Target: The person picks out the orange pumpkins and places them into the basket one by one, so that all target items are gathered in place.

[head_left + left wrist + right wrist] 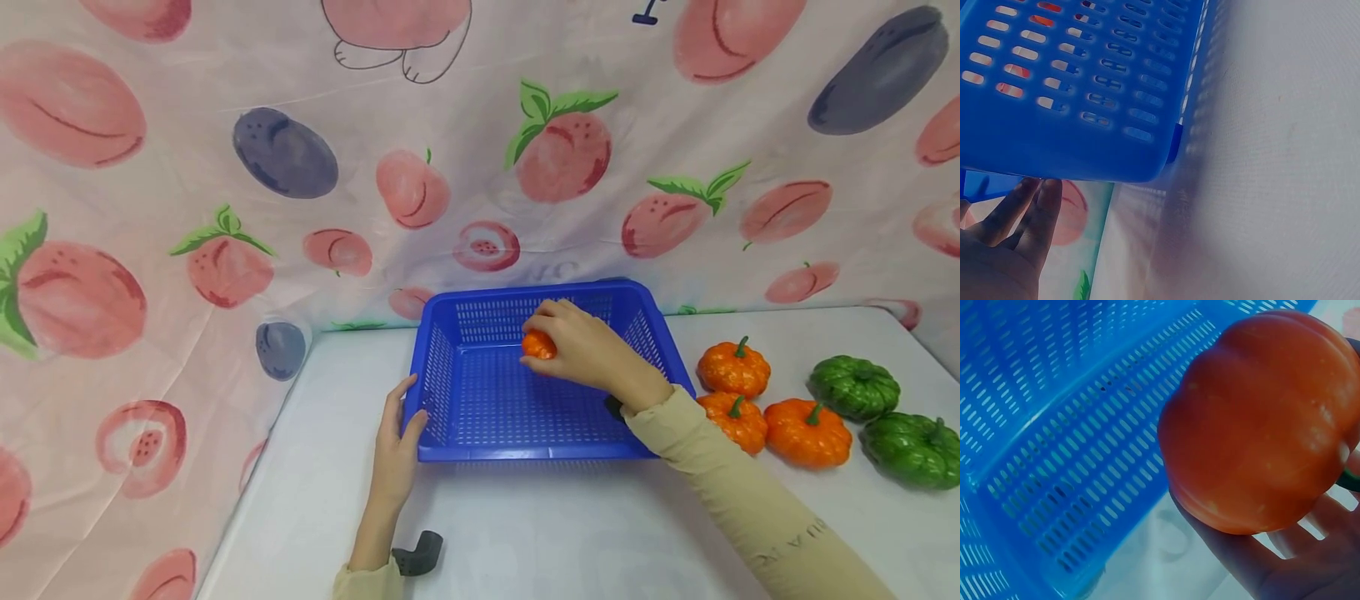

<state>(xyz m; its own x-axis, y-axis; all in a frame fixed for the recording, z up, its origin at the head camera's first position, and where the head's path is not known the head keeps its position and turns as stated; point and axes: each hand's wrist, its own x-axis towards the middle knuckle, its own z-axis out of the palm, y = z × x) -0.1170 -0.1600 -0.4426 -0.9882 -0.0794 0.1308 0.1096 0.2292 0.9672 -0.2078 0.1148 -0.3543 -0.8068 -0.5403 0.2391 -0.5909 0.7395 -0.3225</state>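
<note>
A blue plastic basket [517, 452] with slotted walls stands on the white table. Inside its opening, my right hand [581, 346] grips a small orange pumpkin [538, 345] between thumb and fingers. Seen from the right wrist, that pumpkin [1254, 425] is smooth and lobed, its green stem partly hidden by the hand. My left hand [397, 450] touches the basket's left rim, thumb apart from the fingers. From the left wrist, its straight fingers [1044, 212] reach the edge of the basket [1054, 144].
Right of the basket sit three orange pumpkins [807, 433] and two green pumpkins [911, 450], one orange partly behind the right sleeve [742, 492]. A fruit-print cloth [465, 167] hangs behind the basket and along the left. A dark strap piece [420, 554] shows at the left wrist.
</note>
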